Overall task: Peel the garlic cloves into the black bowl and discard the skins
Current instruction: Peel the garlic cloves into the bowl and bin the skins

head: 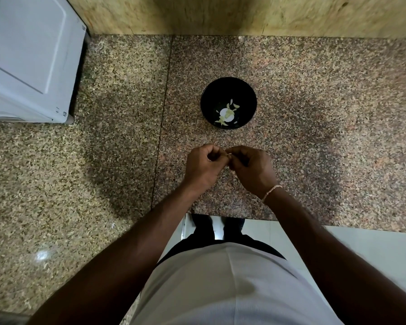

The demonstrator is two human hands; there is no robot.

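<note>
Granite desk, speckled, w/ tan stone backsplash at 12 o'clock; white appliance (28, 57) at 10 o'clock. Left hand (203, 165) and right hand (251, 167): fingers curled, tips meeting, pinching a garlic clove (229, 156), barely visible. Black bowl (228, 90) at 12 o'clock from hands, near, apart; peeled cloves (227, 111) inside. Technique, judged: hold clove steady w/ one hand, nick skin at tip, strip off in pieces.
</note>
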